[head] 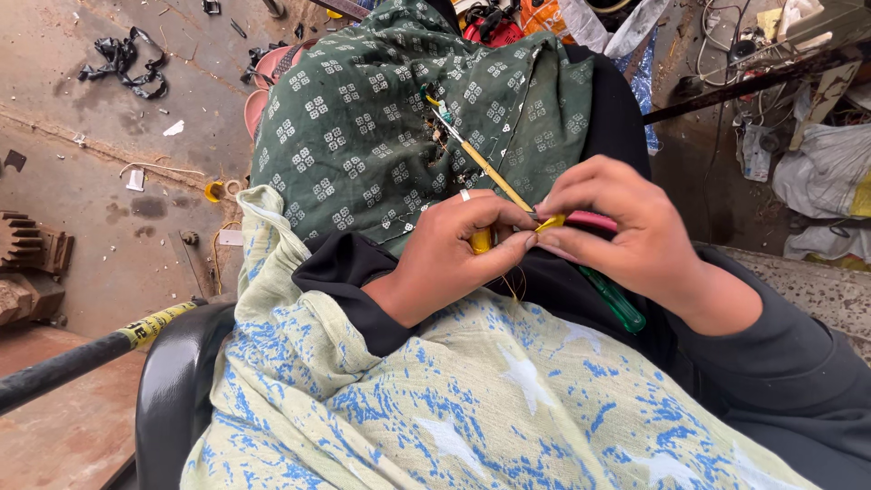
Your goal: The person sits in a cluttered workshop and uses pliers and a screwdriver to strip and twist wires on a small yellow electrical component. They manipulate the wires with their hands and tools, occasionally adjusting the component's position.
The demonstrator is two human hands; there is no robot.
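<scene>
My left hand (454, 249) and my right hand (626, 231) meet over my lap, fingertips touching around a small yellow piece (549, 223). A thin rod-like tool (476, 159) with a yellowish shaft runs from the fingers up and left across the green patterned cloth (363, 118). My right hand also holds a screwdriver with a green handle (617, 304) poking out below the palm, and a pink-red part (592, 220) shows by its fingers. A ring sits on a left finger. Fine yellow thread hangs under my hands.
A pale cloth with blue marks (435, 399) covers my lap on a black chair (172, 390). Dirty concrete floor (82, 127) lies left, with a metal gear (27, 249), black scraps (127, 63) and a dark pole (73, 363). Clutter and bags (817, 172) fill the right.
</scene>
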